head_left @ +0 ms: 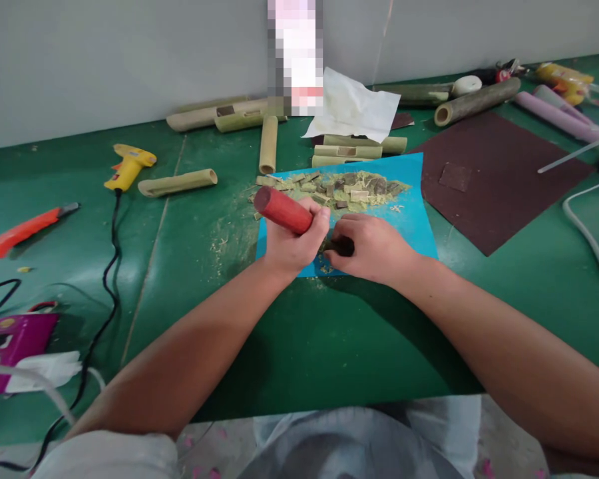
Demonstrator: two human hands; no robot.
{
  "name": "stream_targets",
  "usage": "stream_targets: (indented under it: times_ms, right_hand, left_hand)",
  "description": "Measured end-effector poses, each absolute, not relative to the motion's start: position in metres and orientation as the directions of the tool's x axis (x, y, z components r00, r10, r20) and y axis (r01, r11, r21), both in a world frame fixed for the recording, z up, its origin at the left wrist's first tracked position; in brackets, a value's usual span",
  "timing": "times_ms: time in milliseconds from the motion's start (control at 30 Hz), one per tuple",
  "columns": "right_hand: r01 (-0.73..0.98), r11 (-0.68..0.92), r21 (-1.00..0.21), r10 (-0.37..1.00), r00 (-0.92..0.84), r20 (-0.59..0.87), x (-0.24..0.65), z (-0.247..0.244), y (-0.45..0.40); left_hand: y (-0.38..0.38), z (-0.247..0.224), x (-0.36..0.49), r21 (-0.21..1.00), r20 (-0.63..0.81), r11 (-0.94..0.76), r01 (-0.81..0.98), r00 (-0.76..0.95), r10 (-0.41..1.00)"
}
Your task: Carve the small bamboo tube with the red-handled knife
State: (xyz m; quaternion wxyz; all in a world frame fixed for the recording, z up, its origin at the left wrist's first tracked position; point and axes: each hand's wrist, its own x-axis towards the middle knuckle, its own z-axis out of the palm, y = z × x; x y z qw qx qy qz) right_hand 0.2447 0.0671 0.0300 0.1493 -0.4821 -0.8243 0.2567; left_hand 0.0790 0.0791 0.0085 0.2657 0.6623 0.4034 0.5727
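Observation:
My left hand (299, 243) is closed around the thick red handle (283, 210) of a tool whose working end is hidden. Just right of it, my right hand (374, 245) is curled round a dark, short piece that looks like a bamboo tube (347, 246), mostly covered by the fingers. The two hands are close together above the near part of a blue sheet (409, 226). Behind them on that sheet lies a heap of bamboo chips and shavings (352, 191), with crumbs scattered to the left.
Cut bamboo tubes (180, 183) lie left and behind. A yellow glue gun (130, 165), its black cord (110, 266) and an orange utility knife (27, 231) are at left. To the right are a dark brown sheet (499, 179) and a grey cable (586, 226).

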Motion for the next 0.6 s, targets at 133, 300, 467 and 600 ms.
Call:
stream_targets:
  times_ms: [133, 300, 467, 600]
  right_hand:
    - [0.739, 0.421, -0.526, 0.872, -0.49, 0.01, 0.2445, 0.0299, 0.0657]
    - [0.783, 0.463, -0.415, 0.858, -0.513, -0.011, 0.2431, 0.0345, 0.0646]
    - [0.784, 0.476, -0.398, 0.848, -0.53, -0.029, 0.242, 0.0365, 0.0649]
    - [0.779, 0.477, -0.406, 0.844, -0.535, -0.035, 0.2422, 0.0342, 0.0648]
  left_hand:
    - [0.0787, 0.0076, 0.0768, 0.803, 0.545, -0.538, 0.258, 0.05, 0.837]
    - [0.0788, 0.0077, 0.0749, 0.805, 0.526, -0.525, 0.277, 0.074, 0.847]
    - [0.0797, 0.0054, 0.0748, 0.804, 0.534, -0.531, 0.269, 0.067, 0.843]
    - [0.0819, 0.0027, 0.0747, 0.806, 0.539, -0.54, 0.241, 0.078, 0.839]
